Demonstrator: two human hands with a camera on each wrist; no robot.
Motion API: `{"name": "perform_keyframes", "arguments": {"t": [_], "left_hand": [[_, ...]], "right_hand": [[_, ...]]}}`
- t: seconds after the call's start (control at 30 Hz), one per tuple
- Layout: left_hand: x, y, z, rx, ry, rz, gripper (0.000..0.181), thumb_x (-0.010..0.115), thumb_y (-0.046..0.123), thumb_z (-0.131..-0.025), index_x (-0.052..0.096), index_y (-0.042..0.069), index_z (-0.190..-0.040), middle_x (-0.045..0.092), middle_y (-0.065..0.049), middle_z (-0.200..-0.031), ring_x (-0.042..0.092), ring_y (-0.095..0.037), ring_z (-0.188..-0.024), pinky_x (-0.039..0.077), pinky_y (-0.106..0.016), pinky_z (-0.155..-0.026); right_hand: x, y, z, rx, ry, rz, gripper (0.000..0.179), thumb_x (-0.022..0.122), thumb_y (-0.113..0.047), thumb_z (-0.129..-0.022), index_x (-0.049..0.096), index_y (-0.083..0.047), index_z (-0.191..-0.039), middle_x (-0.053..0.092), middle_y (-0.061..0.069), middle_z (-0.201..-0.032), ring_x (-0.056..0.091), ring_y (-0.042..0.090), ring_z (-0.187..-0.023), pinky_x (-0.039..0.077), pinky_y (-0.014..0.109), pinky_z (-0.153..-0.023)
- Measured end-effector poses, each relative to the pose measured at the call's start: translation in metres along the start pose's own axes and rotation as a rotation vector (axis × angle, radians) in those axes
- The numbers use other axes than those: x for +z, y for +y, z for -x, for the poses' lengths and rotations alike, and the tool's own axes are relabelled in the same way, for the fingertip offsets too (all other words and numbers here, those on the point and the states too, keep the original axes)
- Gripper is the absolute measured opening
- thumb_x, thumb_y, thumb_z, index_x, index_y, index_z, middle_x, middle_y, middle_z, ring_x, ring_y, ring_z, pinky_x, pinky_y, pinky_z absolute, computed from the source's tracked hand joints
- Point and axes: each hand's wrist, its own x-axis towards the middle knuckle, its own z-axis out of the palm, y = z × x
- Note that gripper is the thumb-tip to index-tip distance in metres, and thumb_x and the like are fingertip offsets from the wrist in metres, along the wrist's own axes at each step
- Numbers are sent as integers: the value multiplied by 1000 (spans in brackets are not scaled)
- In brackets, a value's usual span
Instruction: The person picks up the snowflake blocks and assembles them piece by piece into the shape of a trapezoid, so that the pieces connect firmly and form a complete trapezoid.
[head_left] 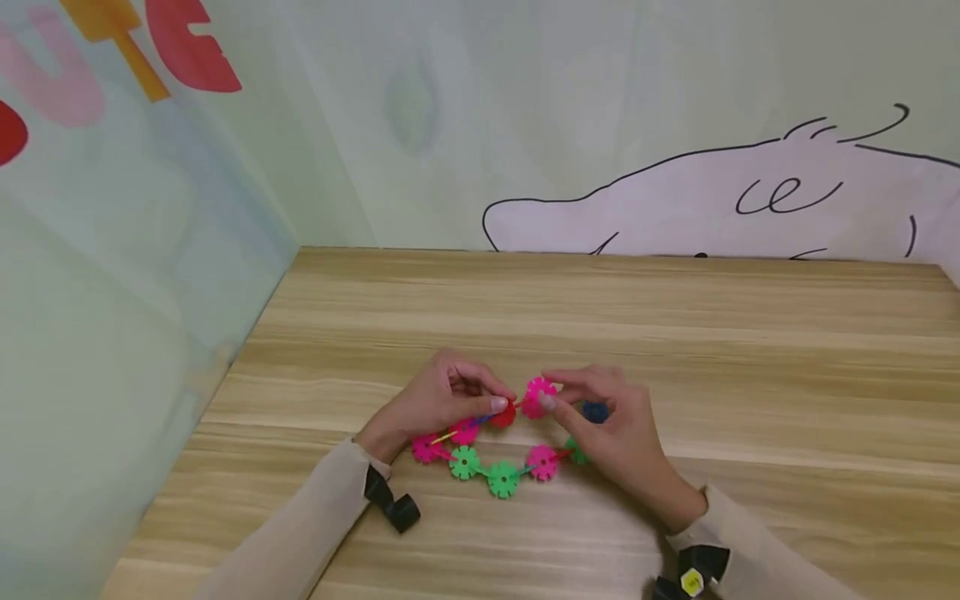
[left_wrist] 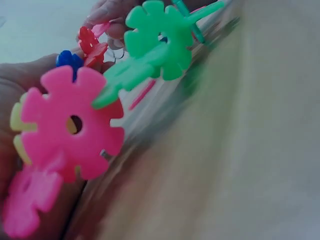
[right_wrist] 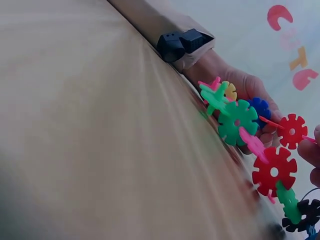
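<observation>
A chain of notched plastic snowflake discs hangs between the two hands, low over the wooden table. My left hand (head_left: pixel 442 396) pinches a red disc (head_left: pixel 503 415) between thumb and fingers. Facing it, my right hand (head_left: pixel 618 417) holds a pink disc (head_left: pixel 538 397) by its edge, close to the red one. Nearer the body, the chain sags in a curve with a green disc (head_left: pixel 503 479) lowest and another pink disc (head_left: pixel 542 462) beside it. A dark blue disc (head_left: pixel 596 412) is partly hidden by the right hand. Blue and yellow discs also show near the left fingers.
The wooden table (head_left: pixel 450 308) meets a printed wall (head_left: pixel 420 200) at its back and left edges. Black wrist cameras are strapped to both sleeves, one at the left wrist (head_left: pixel 392 502) and one at the right (head_left: pixel 697 571).
</observation>
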Motion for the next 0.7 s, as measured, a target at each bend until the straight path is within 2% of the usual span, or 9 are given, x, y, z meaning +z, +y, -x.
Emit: {"name": "perform_keyframes", "arguments": {"t": [0.07,0.2,0.37,0.5,0.7], "left_hand": [[4,1,2,17,2,-14,13,77,6,-98,81,-5,-104,83,6,-96,73,-4,-84,61,-22,-75],[10,3,5,7,26,-18,13,78,7,-98,82,-3,-104,83,6,-95,73,-3,-82,60,-22,-73],[11,3,5,-4,44,-13,11,77,5,-98,82,-2,-104,83,1,-96,72,-3,-81,58,-20,-70],[10,3,4,9,34,-17,11,77,6,-98,82,-3,-104,83,-4,-98,71,-3,-81,58,-20,-70],[4,3,2,-6,66,-41,13,74,6,-99,81,0,-108,77,8,-88,60,-4,-72,50,-19,-64]], "right_hand": [[-1,-2,5,-13,1,-16,32,85,2,-86,81,-12,-114,85,-2,-88,70,10,-92,44,25,-88],[0,-3,10,-13,9,-69,29,83,6,-86,81,-8,-112,85,5,-95,72,10,-95,49,23,-87],[7,0,8,-48,11,-77,27,86,8,-83,83,-6,-106,85,8,-97,74,12,-96,50,24,-85],[9,1,6,-69,12,-56,27,87,7,-82,83,-7,-104,85,7,-96,75,12,-94,46,24,-85],[5,5,2,-91,29,94,23,79,4,-92,81,-7,-113,84,4,-101,72,15,-96,44,28,-91]]}}
